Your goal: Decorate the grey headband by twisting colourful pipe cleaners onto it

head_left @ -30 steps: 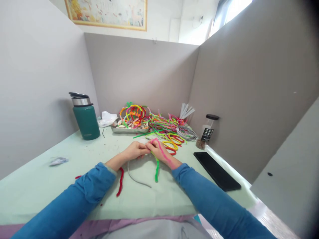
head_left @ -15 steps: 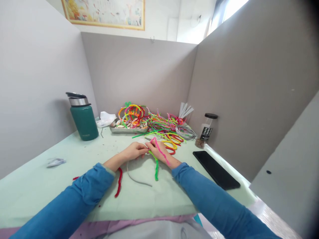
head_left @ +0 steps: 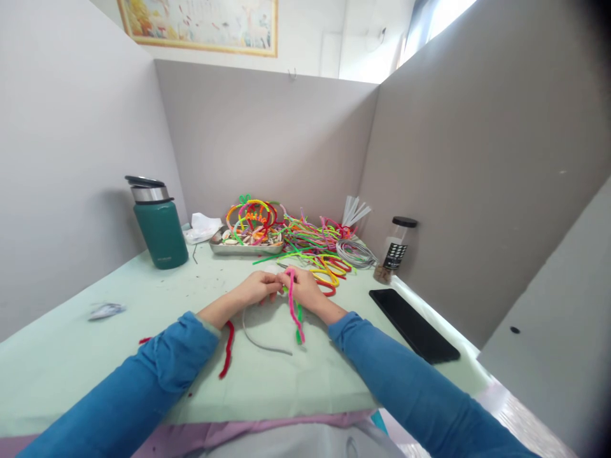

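My left hand (head_left: 260, 288) and my right hand (head_left: 304, 287) meet over the middle of the table, fingertips pinched together. From my right hand's fingers a pink pipe cleaner (head_left: 293, 308) hangs down toward me. Partly behind it dangles a green pipe cleaner (head_left: 300, 315), whose yellow-green upper part runs in between both hands. What exactly the left fingertips grip is mostly hidden, but they close at the joint of these strands. A grey wire (head_left: 261, 344) curves on the cloth below the hands. One red pipe cleaner (head_left: 228, 350) lies beside my left wrist.
At the back stand a metal tray (head_left: 245, 250) of pipe-cleaner pieces, a heap of pipe cleaners (head_left: 312, 235) and a wire coil (head_left: 356, 254). A green bottle (head_left: 162, 232) is at left. On the right are a clear jar (head_left: 396, 251) and a black phone (head_left: 413, 324).
The pink pipe cleaner has swung from lying across my right wrist to hanging straight down in front of the green one. Both hands have stayed nearly in place.
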